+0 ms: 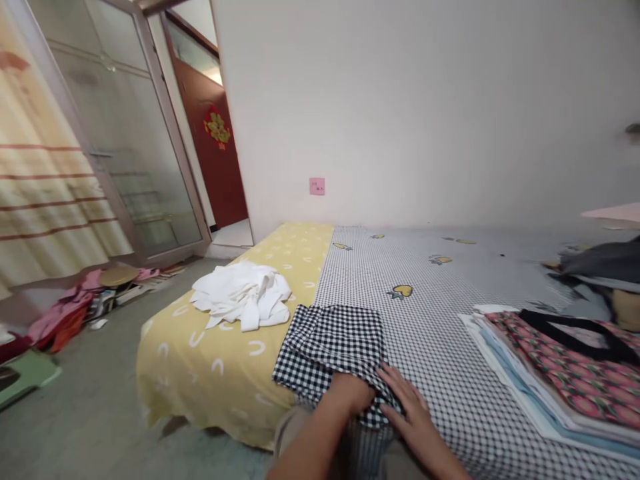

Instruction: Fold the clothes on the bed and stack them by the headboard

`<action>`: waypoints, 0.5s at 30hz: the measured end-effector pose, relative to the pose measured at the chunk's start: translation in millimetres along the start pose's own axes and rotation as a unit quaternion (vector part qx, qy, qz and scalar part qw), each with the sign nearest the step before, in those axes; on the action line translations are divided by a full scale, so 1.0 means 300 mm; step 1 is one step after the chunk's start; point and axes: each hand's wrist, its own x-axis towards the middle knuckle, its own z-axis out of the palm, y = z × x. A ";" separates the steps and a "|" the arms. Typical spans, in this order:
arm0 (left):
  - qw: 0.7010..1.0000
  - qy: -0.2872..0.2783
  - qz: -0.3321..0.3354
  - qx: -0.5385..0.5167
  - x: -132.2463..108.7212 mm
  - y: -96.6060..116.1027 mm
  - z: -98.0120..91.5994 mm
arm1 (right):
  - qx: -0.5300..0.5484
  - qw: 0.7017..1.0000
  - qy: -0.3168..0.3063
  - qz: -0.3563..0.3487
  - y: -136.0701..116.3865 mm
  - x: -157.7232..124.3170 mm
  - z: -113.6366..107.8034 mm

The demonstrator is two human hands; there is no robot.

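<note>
A black-and-white checked garment [340, 340] lies partly folded at the bed's near edge, right in front of me. Its exact kind does not show. My left hand [354, 392] is tucked into the garment's near side, under a fold, and the cloth hides its fingers. On the garment's right edge rests my right hand [409, 408], fingers stretched out and thumb apart, touching the cloth. A crumpled heap of white cloth [245, 293] sits just beyond the garment to the left.
The bed has a yellow sheet [170, 373] on the left and a grey checked sheet [430, 320] on the right. A stack of folded clothes [565, 373] stands at right, with dark clothes [600, 260] behind. A green stool [30, 377] is on the floor at left.
</note>
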 end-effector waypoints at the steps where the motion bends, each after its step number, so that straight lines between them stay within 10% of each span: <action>1: 1.000 -0.012 0.005 0.027 -0.050 -0.006 -0.038 | 0.013 1.000 0.004 0.003 -0.013 -0.001 -0.009; 8: 0.991 0.029 -0.045 0.125 -0.374 -0.128 -0.314 | 0.124 0.991 0.042 0.029 -0.044 -0.004 -0.056; 15: 0.941 0.233 -0.199 0.140 -0.361 -0.118 -0.505 | -0.071 0.986 0.140 0.051 -0.137 0.003 -0.022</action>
